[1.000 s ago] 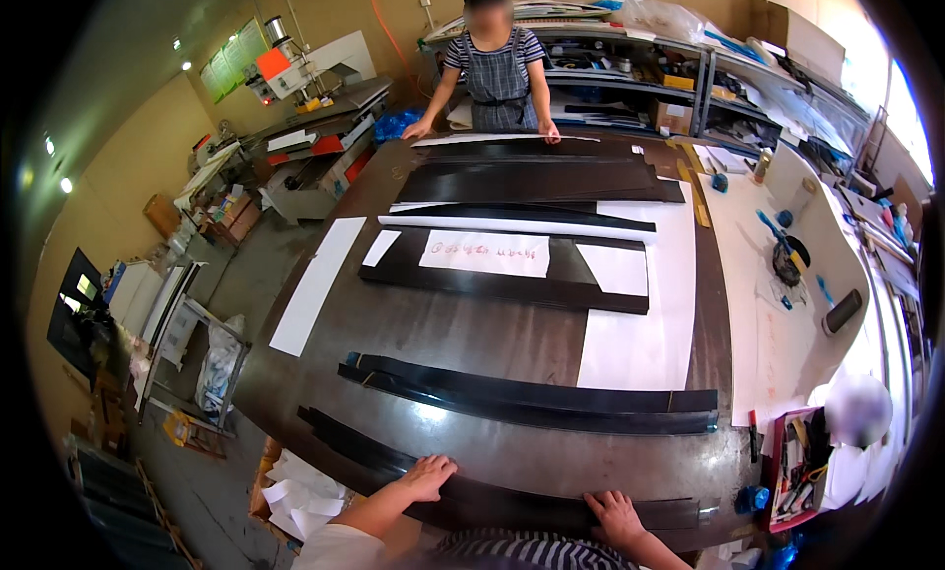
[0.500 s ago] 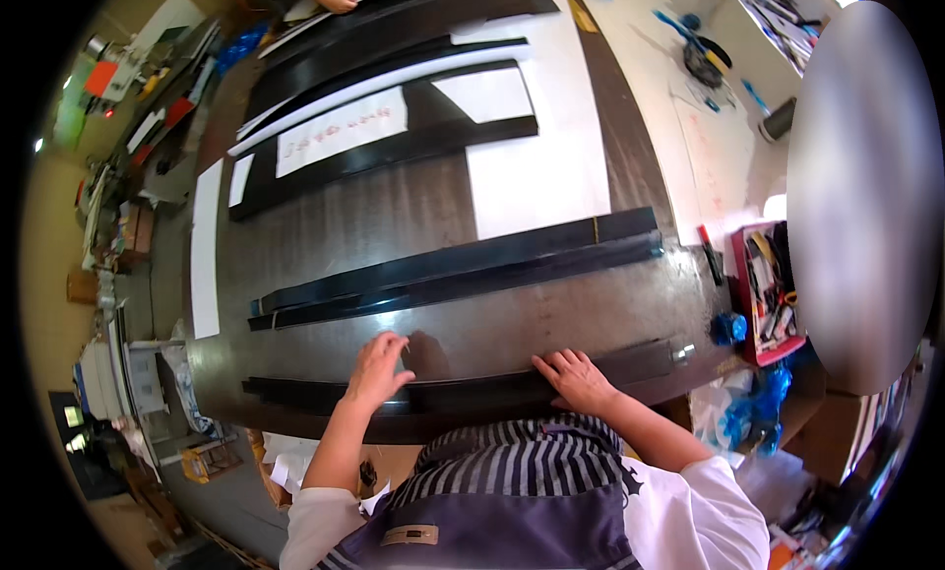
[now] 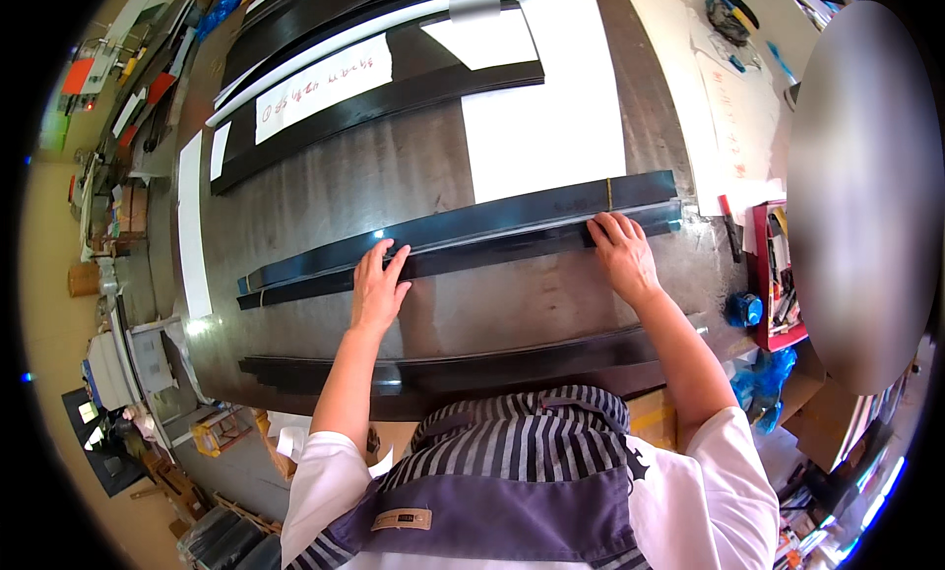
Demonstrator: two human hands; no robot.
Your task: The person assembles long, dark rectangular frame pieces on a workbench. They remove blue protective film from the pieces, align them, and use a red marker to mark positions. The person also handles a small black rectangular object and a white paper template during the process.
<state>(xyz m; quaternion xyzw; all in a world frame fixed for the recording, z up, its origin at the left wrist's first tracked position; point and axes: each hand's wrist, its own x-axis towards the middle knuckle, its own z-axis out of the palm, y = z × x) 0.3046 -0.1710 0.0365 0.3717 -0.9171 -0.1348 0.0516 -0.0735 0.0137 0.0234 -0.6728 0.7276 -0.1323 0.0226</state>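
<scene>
Left hand [image 3: 377, 292] and right hand [image 3: 628, 263] are reached out over the dark table [image 3: 512, 309], the left with its thumb held away from its fingers, the right with its fingers laid close together and bent at the tips; whether anything is pinched by the right cannot be told. Along the near edge, dark flat strips [image 3: 482, 373] are left lying, crossed over by both forearms. At the right corner, a blue roll [image 3: 743, 309] is set just beside a red box [image 3: 761, 289] in which small tools are kept. Farther in, a near dark bundle [image 3: 492, 256] is touched by the fingertips of both hands, and against its far side a far dark bundle [image 3: 492, 223] is placed lengthwise, encircled by a yellowish band [image 3: 609, 193] near its right end. Beyond, a large white sheet [image 3: 546, 142] is spread, partly covered by a dark stack [image 3: 423, 90], on which a handwritten paper [image 3: 325, 86] is laid
</scene>
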